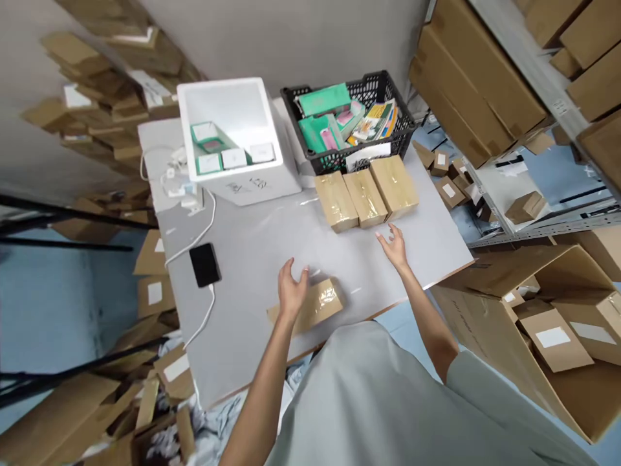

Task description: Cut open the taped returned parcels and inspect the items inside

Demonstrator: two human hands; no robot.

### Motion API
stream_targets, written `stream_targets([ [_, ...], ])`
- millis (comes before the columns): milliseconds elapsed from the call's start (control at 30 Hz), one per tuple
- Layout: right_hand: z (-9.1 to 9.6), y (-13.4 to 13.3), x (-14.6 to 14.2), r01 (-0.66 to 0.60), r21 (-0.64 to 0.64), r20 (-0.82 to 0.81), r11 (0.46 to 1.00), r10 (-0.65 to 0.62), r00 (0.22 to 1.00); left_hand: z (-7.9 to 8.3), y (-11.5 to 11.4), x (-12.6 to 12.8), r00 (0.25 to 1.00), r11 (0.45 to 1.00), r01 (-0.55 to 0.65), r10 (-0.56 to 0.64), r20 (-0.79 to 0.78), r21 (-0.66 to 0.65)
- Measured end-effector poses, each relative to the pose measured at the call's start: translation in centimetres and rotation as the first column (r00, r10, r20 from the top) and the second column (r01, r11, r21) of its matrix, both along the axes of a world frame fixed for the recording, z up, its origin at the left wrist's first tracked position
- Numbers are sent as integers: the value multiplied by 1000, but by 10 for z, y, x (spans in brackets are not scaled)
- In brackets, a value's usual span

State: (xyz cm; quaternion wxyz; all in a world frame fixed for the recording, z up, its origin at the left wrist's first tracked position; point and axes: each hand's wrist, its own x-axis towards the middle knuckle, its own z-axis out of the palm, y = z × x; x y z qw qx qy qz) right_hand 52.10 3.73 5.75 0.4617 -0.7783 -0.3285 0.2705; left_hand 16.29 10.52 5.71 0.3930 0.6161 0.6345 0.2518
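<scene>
My left hand (291, 287) hovers with spread fingers over a taped brown cardboard box (317, 303) that lies near the front edge of the grey table (252, 252); I cannot tell whether it touches the box. My right hand (394, 248) is open, palm down, just above the table. It is a little in front of a row of three taped brown boxes (365, 193) standing side by side. Neither hand holds anything.
A white foam box (228, 133) with small green and white packs and a black crate (349, 120) of packets stand at the table's back. A black phone (204, 264) on a white cable lies left. Cardboard boxes crowd the floor and the right shelves (533, 97).
</scene>
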Motion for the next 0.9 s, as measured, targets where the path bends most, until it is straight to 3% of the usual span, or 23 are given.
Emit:
stream_targets([
  [100,10,32,48,106,0,160,994,-105,981,-5,51,47,994,990,3,12,111,-138],
  [200,18,63,82,168,-68,245,983,-147,958,-7,98,92,981,947,28,35,191,-320],
  [333,20,90,104,166,-224,228,960,-114,967,-8,135,133,977,904,91,2,216,-418],
  [433,14,94,104,109,-279,217,954,-48,975,-11,139,146,970,873,128,-12,242,-471],
  [633,0,80,101,120,-273,274,955,-43,961,-22,119,152,957,863,172,-33,287,-475],
  [767,-12,51,124,143,-306,275,941,-57,960,-32,103,166,948,838,219,-62,313,-499],
  [900,-23,29,164,188,-314,320,931,-83,944,-43,92,200,942,838,254,-101,320,-483],
])
